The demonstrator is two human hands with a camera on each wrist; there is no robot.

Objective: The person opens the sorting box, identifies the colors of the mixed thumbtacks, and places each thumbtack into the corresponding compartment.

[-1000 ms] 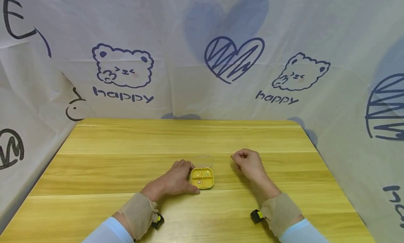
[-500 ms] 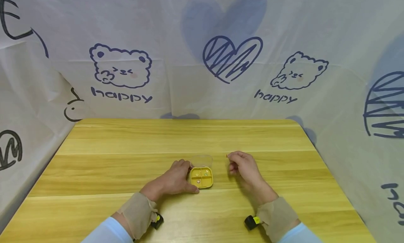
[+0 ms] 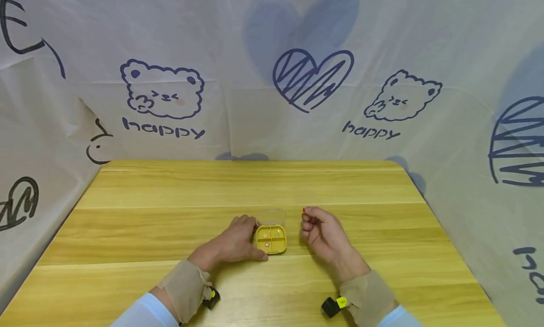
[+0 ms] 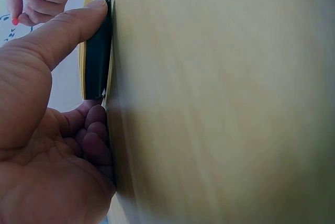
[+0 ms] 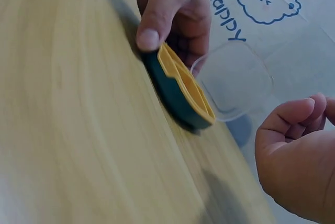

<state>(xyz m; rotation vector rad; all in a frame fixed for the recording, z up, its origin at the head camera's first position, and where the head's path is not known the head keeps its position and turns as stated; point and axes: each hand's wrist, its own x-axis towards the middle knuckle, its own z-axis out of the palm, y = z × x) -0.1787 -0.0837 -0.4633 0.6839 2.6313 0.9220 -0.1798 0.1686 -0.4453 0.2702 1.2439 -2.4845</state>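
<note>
A small yellow pill box (image 3: pixel 278 245) with a dark green outer wall (image 5: pixel 170 96) lies on the table, its clear lid (image 3: pixel 272 217) raised at the back. Dividers split it into compartments; three hold a tiny item each, and the front right one shows none. My left hand (image 3: pixel 235 240) grips the box from the left, thumb at the near corner and fingers at the far side. To the right of the box, my right hand (image 3: pixel 326 233) pinches a tiny red piece (image 4: pixel 15 21) between thumb and forefinger, raised above the table. Its exact kind is too small to tell.
The wooden table (image 3: pixel 170 185) stretches out around the box. A pale cloth (image 3: pixel 238 114) printed with bears and hearts hangs behind it and at both sides. Each wrist carries a small black camera (image 3: pixel 330 307) on a beige wrap.
My right hand has moved slightly left and turned palm-side toward the box, bringing the red piece into view at its fingertips. My left hand and the pill box stay in place.
</note>
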